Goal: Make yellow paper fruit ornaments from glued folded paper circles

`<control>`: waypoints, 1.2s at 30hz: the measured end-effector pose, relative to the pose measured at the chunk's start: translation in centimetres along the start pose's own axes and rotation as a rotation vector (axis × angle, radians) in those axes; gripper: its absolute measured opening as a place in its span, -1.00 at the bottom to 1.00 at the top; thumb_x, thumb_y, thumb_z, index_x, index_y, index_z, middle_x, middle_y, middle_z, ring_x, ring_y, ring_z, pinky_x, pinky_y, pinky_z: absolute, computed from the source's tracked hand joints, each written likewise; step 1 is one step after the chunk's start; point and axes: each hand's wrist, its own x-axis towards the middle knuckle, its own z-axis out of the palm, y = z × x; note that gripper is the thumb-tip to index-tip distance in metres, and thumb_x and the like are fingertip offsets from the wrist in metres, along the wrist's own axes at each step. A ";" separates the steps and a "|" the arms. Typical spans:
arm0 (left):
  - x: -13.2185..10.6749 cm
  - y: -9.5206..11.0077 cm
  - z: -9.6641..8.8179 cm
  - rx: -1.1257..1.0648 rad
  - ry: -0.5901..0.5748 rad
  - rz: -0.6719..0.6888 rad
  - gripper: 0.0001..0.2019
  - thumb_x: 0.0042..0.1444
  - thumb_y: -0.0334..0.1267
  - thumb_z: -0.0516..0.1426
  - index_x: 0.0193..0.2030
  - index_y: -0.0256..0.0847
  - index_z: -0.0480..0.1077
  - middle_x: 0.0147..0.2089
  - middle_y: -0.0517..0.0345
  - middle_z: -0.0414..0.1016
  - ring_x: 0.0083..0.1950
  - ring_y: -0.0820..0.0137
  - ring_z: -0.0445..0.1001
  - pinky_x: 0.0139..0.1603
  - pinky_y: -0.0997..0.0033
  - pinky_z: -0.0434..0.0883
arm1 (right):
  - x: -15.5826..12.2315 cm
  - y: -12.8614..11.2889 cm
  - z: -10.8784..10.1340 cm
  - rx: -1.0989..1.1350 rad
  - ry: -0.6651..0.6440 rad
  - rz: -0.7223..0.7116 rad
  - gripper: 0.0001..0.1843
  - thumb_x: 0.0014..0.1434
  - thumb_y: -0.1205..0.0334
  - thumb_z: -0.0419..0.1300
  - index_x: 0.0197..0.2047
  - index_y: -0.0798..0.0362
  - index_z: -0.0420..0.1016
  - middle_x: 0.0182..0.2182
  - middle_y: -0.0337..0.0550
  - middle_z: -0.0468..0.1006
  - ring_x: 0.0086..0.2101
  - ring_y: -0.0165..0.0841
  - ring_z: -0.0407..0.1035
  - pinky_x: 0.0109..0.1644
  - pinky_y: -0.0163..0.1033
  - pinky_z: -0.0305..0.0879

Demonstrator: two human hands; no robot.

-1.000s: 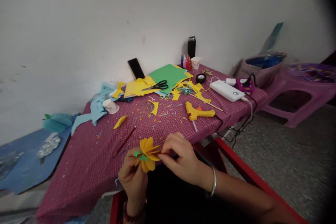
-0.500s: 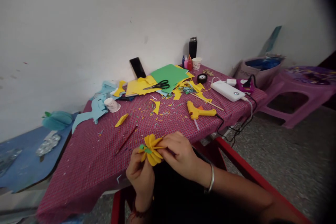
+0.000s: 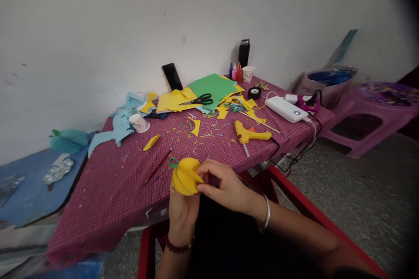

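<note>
The left hand (image 3: 183, 216) is holding a yellow paper pumpkin (image 3: 185, 177) over the near edge of the counter (image 3: 111, 196), its fingers largely hiding behind the folds; the right hand's (image 3: 225, 186) thumb and forefinger are touching the pumpkin's right side, though whether they are pinching I cannot tell. Lettering on the pinkish box (image 3: 307, 89) is blurring beyond sure reading. Three small bottles (image 3: 235, 73) and two paper cups (image 3: 139, 123) are sitting on the counter.

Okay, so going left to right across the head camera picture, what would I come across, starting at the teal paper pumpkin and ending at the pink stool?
Teal paper pumpkin, nearer paper cup, yellow paper pumpkin, yellow glue gun, pink stool.
</note>
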 end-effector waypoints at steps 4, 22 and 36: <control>0.1 0.2 -0.2 -0.167 -0.085 -0.189 -0.84 0.07 -0.40 0.26 -0.19 -0.17 0.55 -0.21 0.15 0.63 -0.22 0.43 0.61 -0.15 0.53 0.55 | -0.2 0.2 0.3 0.014 0.019 0.013 -0.81 0.11 0.42 0.27 -0.19 0.04 0.44 -0.32 -0.25 0.42 -0.34 -0.44 0.34 -0.26 -0.31 0.33; -0.1 1.0 0.2 -0.207 -0.072 -0.357 -0.79 0.15 -0.50 0.09 -0.17 -0.21 0.49 -0.24 0.10 0.59 -0.33 0.49 0.57 -0.41 0.66 0.49 | -0.4 -1.4 0.0 -0.125 0.011 -0.041 -0.93 0.16 0.39 0.23 -0.35 0.05 0.46 -0.44 -0.28 0.46 -0.41 -0.44 0.34 -0.28 -0.30 0.26; 0.0 0.7 -0.4 -0.203 -0.118 -0.326 -0.84 0.15 -0.44 0.13 -0.23 -0.19 0.54 -0.21 0.13 0.62 -0.24 0.46 0.59 -0.23 0.57 0.52 | -0.5 -1.8 -0.1 -0.133 -0.012 -0.052 -0.94 0.18 0.37 0.22 -0.34 0.07 0.45 -0.45 -0.28 0.46 -0.42 -0.44 0.33 -0.27 -0.28 0.21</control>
